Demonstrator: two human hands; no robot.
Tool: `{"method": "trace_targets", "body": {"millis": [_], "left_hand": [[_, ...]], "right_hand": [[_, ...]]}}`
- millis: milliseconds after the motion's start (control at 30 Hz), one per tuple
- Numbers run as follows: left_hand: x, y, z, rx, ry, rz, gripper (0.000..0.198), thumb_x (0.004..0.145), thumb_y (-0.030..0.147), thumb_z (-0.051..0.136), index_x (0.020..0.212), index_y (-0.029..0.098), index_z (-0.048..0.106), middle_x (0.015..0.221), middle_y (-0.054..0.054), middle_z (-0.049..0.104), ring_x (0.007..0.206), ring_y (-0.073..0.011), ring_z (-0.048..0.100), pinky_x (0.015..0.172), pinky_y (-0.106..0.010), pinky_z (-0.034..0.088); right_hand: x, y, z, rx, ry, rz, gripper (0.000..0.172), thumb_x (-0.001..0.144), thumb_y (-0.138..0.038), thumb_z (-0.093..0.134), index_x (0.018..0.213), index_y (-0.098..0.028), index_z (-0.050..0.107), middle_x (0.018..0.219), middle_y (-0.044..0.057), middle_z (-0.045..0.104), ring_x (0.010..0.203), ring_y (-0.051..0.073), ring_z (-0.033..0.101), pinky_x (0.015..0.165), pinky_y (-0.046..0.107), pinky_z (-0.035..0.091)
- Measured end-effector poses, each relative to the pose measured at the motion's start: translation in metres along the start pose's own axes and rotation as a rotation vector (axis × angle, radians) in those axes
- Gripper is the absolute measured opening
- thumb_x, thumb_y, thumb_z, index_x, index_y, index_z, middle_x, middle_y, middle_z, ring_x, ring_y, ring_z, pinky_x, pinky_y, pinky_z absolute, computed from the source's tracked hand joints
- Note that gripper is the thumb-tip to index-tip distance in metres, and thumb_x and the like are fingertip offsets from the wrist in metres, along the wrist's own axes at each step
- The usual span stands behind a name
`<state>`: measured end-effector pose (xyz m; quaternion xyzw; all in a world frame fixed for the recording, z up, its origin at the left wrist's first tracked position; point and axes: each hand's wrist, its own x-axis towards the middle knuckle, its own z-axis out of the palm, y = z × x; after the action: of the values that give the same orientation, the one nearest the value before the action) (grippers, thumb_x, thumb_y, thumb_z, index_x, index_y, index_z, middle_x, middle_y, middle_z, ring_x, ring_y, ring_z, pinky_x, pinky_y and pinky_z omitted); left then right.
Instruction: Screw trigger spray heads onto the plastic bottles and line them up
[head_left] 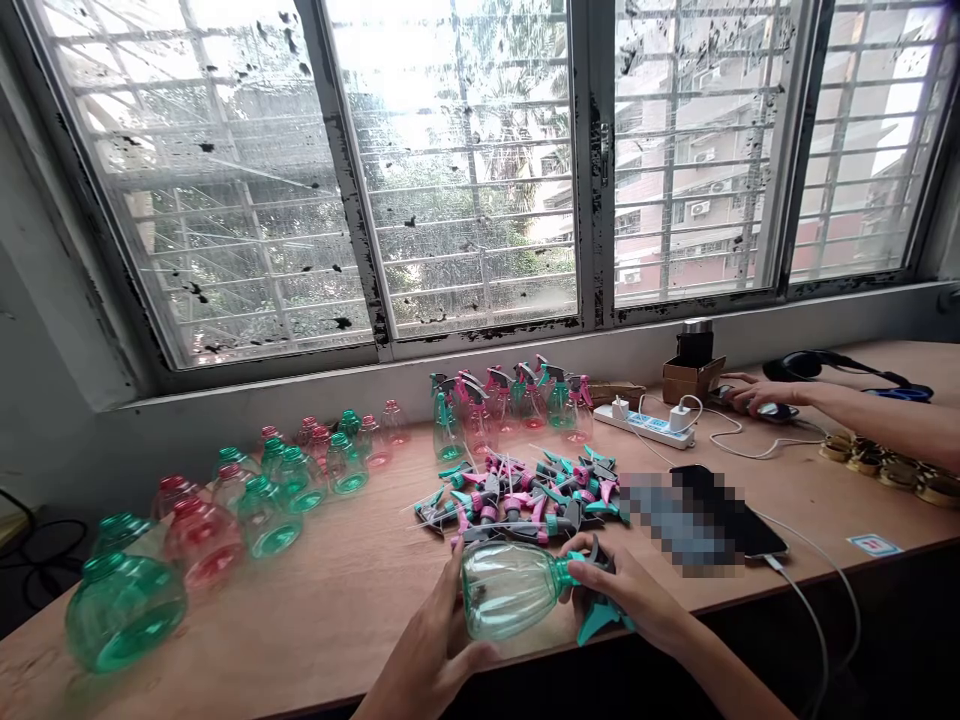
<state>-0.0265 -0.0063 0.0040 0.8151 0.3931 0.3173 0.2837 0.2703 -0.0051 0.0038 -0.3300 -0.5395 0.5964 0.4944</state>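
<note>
A clear green spray bottle [510,590] lies sideways between my hands above the table's front edge. My left hand [442,620] wraps round its base. At the neck, the fingers of my right hand [611,580] close on the teal and grey spray head [600,620], which sits at the bottle's mouth; whether it is fully screwed on I cannot tell. Just beyond lies a pile of loose spray heads [517,495] in pink, teal and grey, some with thin tubes showing.
Headless green and red bottles [274,515] stand in rows at left. Several bottles with spray heads [502,405] stand near the window wall. A power strip [645,425], a phone [731,510] with a cable and headphones [817,365] lie at right. Another person's hand [757,393] reaches in there.
</note>
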Motion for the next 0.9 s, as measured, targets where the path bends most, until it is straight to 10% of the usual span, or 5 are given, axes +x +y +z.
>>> {"method": "trace_targets", "body": {"millis": [900], "left_hand": [[0.001, 0.006, 0.002, -0.061, 0.019, -0.013, 0.094, 0.093, 0.032, 0.064, 0.160, 0.039, 0.000, 0.167, -0.007, 0.028, 0.139, -0.0298, 0.049, 0.115, -0.041, 0.039]], "right_hand": [[0.002, 0.002, 0.000, 0.022, 0.000, -0.016, 0.045, 0.079, -0.054, 0.079, 0.095, -0.018, 0.057, 0.071, 0.004, 0.077, 0.055, 0.018, 0.069, 0.053, 0.028, 0.054]]}}
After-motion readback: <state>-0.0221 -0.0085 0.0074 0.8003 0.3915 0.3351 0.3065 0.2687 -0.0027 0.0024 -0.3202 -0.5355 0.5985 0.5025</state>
